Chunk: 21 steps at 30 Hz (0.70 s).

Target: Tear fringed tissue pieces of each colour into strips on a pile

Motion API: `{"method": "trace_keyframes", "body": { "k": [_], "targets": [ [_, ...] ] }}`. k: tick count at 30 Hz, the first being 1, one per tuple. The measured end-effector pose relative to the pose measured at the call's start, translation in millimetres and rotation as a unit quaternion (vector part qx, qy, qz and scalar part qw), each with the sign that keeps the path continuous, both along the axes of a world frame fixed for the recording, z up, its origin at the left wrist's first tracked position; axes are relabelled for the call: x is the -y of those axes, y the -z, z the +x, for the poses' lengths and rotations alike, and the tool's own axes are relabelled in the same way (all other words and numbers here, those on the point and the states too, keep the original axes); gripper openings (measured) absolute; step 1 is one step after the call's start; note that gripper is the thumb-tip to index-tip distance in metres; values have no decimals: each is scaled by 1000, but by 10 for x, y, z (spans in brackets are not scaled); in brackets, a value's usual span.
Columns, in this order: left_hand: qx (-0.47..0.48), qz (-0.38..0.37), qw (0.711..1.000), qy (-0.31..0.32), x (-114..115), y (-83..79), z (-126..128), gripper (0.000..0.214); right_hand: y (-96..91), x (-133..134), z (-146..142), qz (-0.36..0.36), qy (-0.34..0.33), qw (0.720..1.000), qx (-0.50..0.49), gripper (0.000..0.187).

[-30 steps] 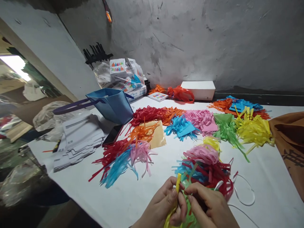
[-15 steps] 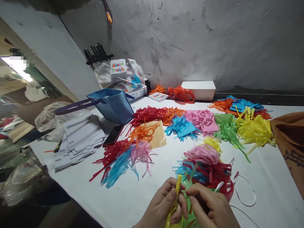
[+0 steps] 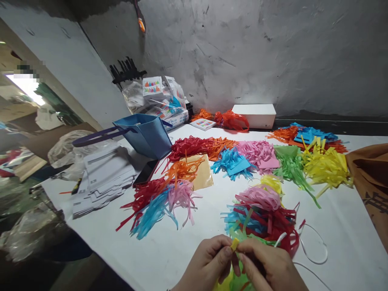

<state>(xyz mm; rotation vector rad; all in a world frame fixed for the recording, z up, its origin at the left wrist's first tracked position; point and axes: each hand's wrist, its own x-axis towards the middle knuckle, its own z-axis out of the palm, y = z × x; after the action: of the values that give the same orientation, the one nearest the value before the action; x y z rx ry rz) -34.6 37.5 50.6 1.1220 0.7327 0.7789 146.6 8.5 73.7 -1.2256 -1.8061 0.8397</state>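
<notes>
My left hand is closed near the front of the table, pinching a yellow tissue-paper tassel whose folded top sticks up between the fingers. My right hand meets it, with thumb and fingertips pressed together at the same yellow top. Beneath both hands, yellow and green strips hang down, partly hidden. Just beyond lies a bunch of tassels, with a pink one, a dark red one and a blue one. A white cord loops out to the right of it.
Loose tassels in red, blue and pink lie to the left. Further back are piles of red, orange, pink, green and yellow strips. A blue bag, stacked white cards, a phone, a white box and a brown bag surround them.
The yellow strip that stood upright in my left hand is now folded down to a short stub. My right fingertips have moved in against it. The view has shifted slightly.
</notes>
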Motion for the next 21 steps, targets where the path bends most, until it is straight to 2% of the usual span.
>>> {"method": "trace_keyframes", "body": {
  "k": [2,5,7,8,10,12,14,16,18,19,21],
  "targets": [
    [-37,21,999,2,8,6,-14,48,-25,-26,20,-83,-13,995,-61,20],
    [-87,77,993,9,14,-34,-16,49,-76,-65,36,-218,-94,958,-159,24],
    [-121,136,983,20,14,-99,-11,48,-108,-84,42,-273,-120,934,-196,30],
    [-141,170,975,27,14,-135,-11,46,-121,-92,46,-282,-117,930,-202,33],
    [-178,236,955,32,19,-191,-21,42,-130,-105,57,-272,-103,939,-185,37],
    [-213,292,932,30,30,-193,-44,37,-112,-118,66,-229,-86,961,-130,35],
    [-246,333,910,20,42,-120,-58,32,-76,-134,65,-149,-57,986,-57,30],
    [-255,351,901,13,56,23,-31,29,-48,-154,58,-62,-13,997,-34,26],
    [-237,357,903,18,80,196,55,26,-61,-181,71,-32,42,992,-113,25],
    [-225,359,906,23,96,275,114,24,-86,-197,95,-36,74,979,-188,25],
    [-207,364,908,30,121,378,232,23,-151,-238,196,-54,149,922,-352,23]
  ]
}}
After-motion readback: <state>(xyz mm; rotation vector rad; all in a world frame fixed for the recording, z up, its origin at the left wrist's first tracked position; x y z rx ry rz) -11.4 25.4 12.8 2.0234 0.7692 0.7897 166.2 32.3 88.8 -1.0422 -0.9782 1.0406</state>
